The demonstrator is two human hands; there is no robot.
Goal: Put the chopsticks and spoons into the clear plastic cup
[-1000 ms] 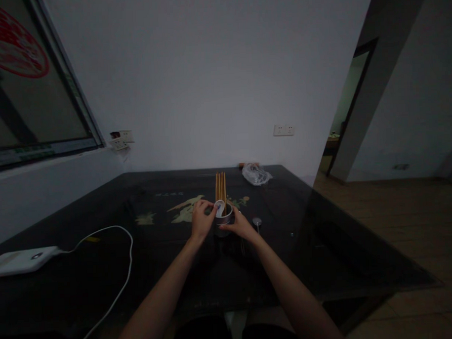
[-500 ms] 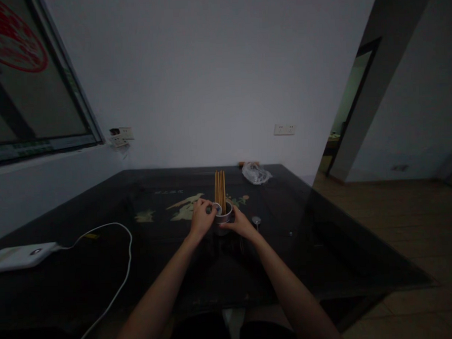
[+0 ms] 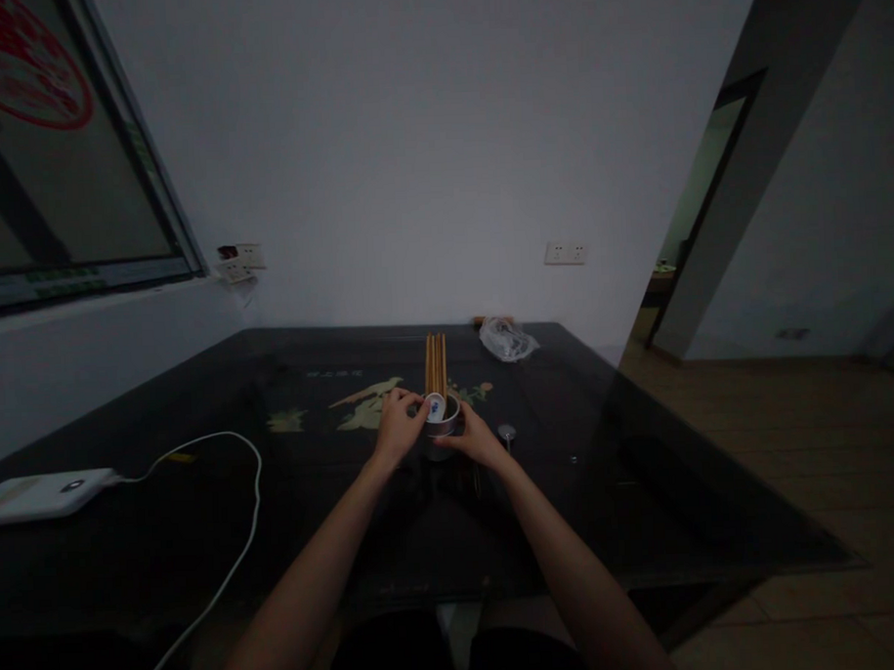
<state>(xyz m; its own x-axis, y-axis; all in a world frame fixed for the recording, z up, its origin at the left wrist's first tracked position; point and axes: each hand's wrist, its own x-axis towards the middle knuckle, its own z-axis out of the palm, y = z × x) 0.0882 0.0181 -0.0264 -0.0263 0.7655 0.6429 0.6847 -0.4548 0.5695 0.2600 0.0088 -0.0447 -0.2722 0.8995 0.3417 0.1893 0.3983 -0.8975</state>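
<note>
A small metal cup [image 3: 445,426] stands on the dark glass table [image 3: 205,539] with several wooden chopsticks [image 3: 435,363] upright in it. My left hand [image 3: 395,427] pinches a white spoon [image 3: 436,406] with a blue mark at the cup's left rim, its bowl showing above the rim. My right hand [image 3: 477,439] is wrapped round the cup's right side. A metal spoon [image 3: 506,434] lies on the table just right of my right hand.
A white device [image 3: 38,493] with a white cable [image 3: 233,518] lies at the left. A crumpled clear plastic bag [image 3: 507,340] sits at the table's far edge by the wall. The table's right edge borders a wooden floor [image 3: 825,459].
The white spoon dipped lower into the cup half a second ago and now shows higher at the rim again. Both hands stay at the cup. The view shifted slightly.
</note>
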